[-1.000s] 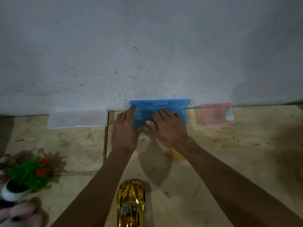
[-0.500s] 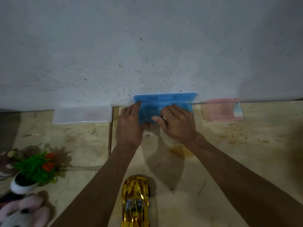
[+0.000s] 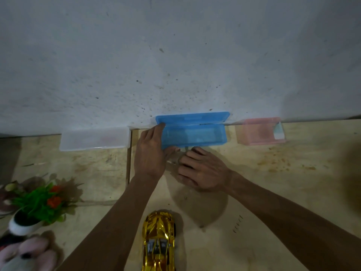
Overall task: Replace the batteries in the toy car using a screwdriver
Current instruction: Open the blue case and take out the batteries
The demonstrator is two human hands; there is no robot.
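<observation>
The gold toy car (image 3: 159,241) stands on its wheels on the floor at the bottom centre, between my forearms. By the wall sits a blue plastic box (image 3: 195,133), its lid tipped back against the wall. My left hand (image 3: 150,155) grips the box's left end, index finger on the rim and thumb on the front wall. My right hand (image 3: 203,169) is just in front of the box with its fingers curled down. A thin grey tip shows at its fingertips; what it is cannot be made out. No screwdriver or batteries are clearly visible.
A clear plastic box (image 3: 95,140) lies left of the blue one and a pink box (image 3: 259,131) right of it, all against the white wall. A potted fake plant (image 3: 35,208) and a pink plush toy (image 3: 25,255) sit at the lower left.
My right hand has drawn back out of the blue box toward me. The box now shows open with its lid up. My left hand stays on the box's left end.
</observation>
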